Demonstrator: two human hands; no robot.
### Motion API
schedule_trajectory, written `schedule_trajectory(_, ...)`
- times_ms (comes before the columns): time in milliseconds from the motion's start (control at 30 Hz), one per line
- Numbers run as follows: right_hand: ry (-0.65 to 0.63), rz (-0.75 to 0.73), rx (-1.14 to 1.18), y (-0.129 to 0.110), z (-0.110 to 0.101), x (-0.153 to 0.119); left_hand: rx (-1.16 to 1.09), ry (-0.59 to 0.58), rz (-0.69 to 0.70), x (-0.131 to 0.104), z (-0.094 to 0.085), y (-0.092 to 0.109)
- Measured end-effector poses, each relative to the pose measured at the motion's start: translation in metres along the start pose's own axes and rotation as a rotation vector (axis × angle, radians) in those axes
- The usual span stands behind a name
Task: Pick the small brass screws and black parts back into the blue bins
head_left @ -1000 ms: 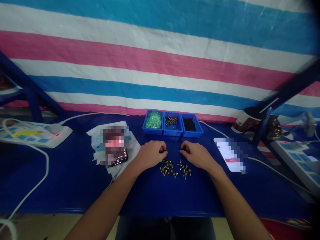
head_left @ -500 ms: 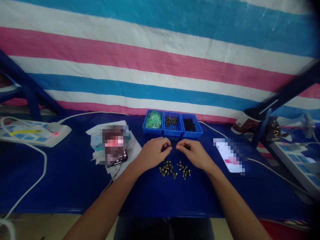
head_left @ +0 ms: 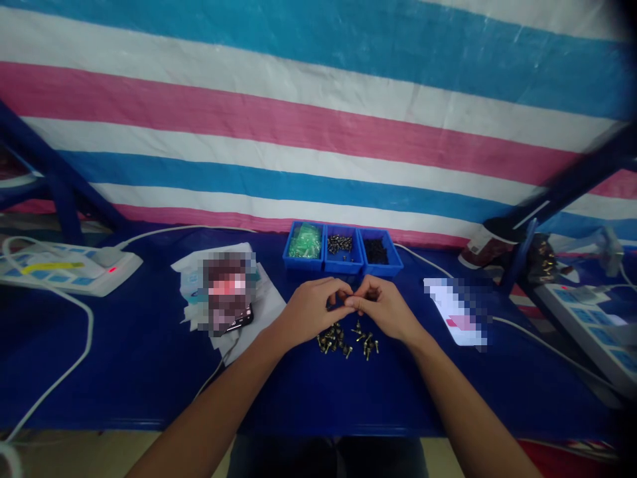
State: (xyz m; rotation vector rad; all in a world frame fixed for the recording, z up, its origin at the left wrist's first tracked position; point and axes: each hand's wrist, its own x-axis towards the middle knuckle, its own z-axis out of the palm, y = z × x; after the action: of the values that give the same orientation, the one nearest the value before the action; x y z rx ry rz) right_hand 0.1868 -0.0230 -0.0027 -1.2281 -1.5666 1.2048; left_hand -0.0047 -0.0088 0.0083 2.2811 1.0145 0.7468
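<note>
My left hand (head_left: 314, 307) and my right hand (head_left: 385, 304) meet fingertip to fingertip above the blue table. Both are closed in a pinch, and whatever lies between the fingers is too small and covered to make out. Just below them on the table lie small brass-and-dark screw-like pieces in two loose groups, a left pile (head_left: 334, 338) partly under my left hand and a right pile (head_left: 369, 344). Behind my hands stand three joined blue bins: one with green-tinted clear pieces (head_left: 305, 241), one with small metal parts (head_left: 340, 244), one with black parts (head_left: 375, 251).
On the left a phone (head_left: 239, 320) lies on plastic packs and paper, beside a white power strip (head_left: 74, 269). To the right are a lit phone (head_left: 452, 318), a cup (head_left: 485, 245) and another power strip (head_left: 592, 325). White cables cross the table; a striped sheet (head_left: 318, 119) hangs behind.
My hands were slightly apart and have come together, the fingertips now touching. The piles and bins stay where they were.
</note>
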Motion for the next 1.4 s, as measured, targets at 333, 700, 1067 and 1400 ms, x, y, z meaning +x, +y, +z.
schedule_trajectory(333, -0.006, 0.008, 0.121, 0.005, 0.001, 0.0, -0.079, 0.043, 0.028, 0.0, 0.0, 0.0)
schedule_trajectory(700, -0.017, -0.049, 0.035, 0.003, -0.005, 0.003, -0.124, 0.152, 0.011, 0.0, 0.002, 0.001)
schedule_trajectory(1067, -0.173, -0.04, 0.05, -0.005, -0.002, -0.001, -0.247, 0.115, -0.097, 0.0, -0.007, 0.007)
schedule_trajectory(1400, -0.108, 0.035, 0.069, -0.002, -0.008, 0.002, -0.159, 0.326, -0.281, 0.003, -0.014, -0.005)
